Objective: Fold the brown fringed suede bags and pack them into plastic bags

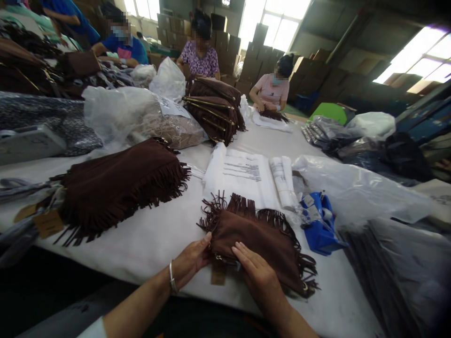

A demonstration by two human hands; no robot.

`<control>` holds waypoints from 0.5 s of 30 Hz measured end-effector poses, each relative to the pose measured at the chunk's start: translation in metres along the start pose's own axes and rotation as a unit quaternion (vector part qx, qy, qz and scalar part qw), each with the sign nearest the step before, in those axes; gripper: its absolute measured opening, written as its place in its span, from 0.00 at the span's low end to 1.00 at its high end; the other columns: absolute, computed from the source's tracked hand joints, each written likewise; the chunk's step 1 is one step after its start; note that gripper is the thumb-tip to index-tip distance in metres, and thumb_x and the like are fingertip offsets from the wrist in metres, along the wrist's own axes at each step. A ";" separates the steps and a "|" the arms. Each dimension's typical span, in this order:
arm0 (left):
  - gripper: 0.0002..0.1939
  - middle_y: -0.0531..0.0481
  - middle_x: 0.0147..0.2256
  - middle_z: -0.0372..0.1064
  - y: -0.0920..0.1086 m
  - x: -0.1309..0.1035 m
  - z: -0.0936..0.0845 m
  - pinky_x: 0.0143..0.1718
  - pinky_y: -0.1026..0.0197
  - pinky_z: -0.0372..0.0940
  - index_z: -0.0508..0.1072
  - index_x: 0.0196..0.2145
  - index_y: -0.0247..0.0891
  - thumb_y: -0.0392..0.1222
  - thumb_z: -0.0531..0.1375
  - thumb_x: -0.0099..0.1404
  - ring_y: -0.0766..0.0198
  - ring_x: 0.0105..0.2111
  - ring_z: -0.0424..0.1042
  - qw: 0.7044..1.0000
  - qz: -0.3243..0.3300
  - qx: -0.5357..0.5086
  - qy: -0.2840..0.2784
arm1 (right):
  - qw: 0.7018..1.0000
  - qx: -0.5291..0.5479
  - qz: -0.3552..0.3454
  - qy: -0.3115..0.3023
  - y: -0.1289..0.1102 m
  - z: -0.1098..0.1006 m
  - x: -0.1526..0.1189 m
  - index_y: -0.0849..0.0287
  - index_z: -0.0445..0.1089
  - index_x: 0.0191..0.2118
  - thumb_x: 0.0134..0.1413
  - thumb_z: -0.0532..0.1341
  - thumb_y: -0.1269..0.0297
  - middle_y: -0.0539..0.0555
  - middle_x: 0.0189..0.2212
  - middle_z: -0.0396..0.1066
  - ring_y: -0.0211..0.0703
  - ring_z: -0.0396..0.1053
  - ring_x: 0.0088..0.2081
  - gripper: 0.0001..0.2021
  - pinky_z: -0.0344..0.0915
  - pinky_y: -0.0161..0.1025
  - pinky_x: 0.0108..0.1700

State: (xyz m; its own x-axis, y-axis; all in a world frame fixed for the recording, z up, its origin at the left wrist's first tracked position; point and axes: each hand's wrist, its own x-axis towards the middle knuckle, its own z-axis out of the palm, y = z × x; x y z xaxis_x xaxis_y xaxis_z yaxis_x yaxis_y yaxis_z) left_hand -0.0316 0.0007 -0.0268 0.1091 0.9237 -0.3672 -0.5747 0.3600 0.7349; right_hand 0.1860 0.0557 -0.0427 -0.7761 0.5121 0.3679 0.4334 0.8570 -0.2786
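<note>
A brown fringed bag (259,239) lies at the table's front edge, its fringe spread along the far side and right end. My left hand (193,260), with a bangle at the wrist, grips the bag's left corner, thumb on top and fingers partly hidden beneath. Flat on the bag's near side rests my right hand (259,272), fingers stretched out. Below the left corner hangs a tan tag (218,273). To the left lies a larger brown fringed bag (123,183) with a tag (48,223) at its near end.
White printed plastic bags (243,171) lie beyond my hands. A blue tape dispenser (319,225) stands to the right, beside clear plastic (355,188). Stacked brown bags (214,110) and a filled plastic bag (141,115) sit farther back. Several people work across the table.
</note>
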 end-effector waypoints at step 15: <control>0.15 0.39 0.45 0.71 -0.006 0.003 -0.003 0.48 0.55 0.63 0.70 0.44 0.31 0.42 0.61 0.62 0.57 0.44 0.70 0.996 0.057 -0.062 0.034 | 0.986 0.134 0.101 0.004 0.000 -0.027 0.011 0.54 0.58 0.59 0.50 0.49 0.82 0.51 0.55 0.64 0.40 0.63 0.56 0.31 0.62 0.41 0.58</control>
State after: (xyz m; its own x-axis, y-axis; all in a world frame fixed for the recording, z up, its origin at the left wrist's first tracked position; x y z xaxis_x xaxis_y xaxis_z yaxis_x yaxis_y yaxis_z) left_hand -0.0303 0.0010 -0.0340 -0.0154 0.9453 -0.3257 -0.6771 0.2299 0.6991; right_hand 0.1900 0.0630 -0.0152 -0.6820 0.6725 0.2876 0.4419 0.6922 -0.5706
